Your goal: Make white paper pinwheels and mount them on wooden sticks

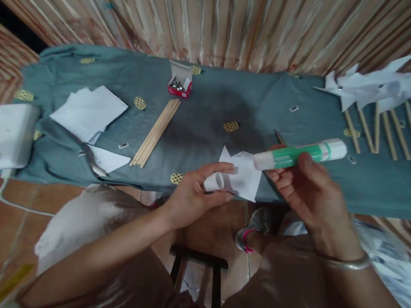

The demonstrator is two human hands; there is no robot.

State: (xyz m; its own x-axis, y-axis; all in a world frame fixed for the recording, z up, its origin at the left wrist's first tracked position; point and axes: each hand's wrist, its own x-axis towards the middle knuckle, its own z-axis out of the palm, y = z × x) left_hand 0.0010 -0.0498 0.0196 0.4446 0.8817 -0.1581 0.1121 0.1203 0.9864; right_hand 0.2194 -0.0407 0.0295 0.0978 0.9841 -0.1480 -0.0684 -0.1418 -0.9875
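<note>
My left hand [195,190] is closed around a short white cap [214,181], its hollow end facing right. Right behind those fingers is a cut piece of white paper [247,176] with folded, pointed corners; whether the fingers also grip it, I cannot tell. My right hand [311,189] grips a green and white glue stick [297,156], tilted, with its left end over the paper. A dark pointed tool [278,136] lies partly hidden behind the right hand.
On the green cloth [212,100] lie wooden sticks [155,133], a red box of metal pins [179,86], white paper sheets [89,109] and scissors [94,160]. Several paper pinwheels [381,90] on sticks lie far right. A white device [8,137] stands left, its cable hanging down.
</note>
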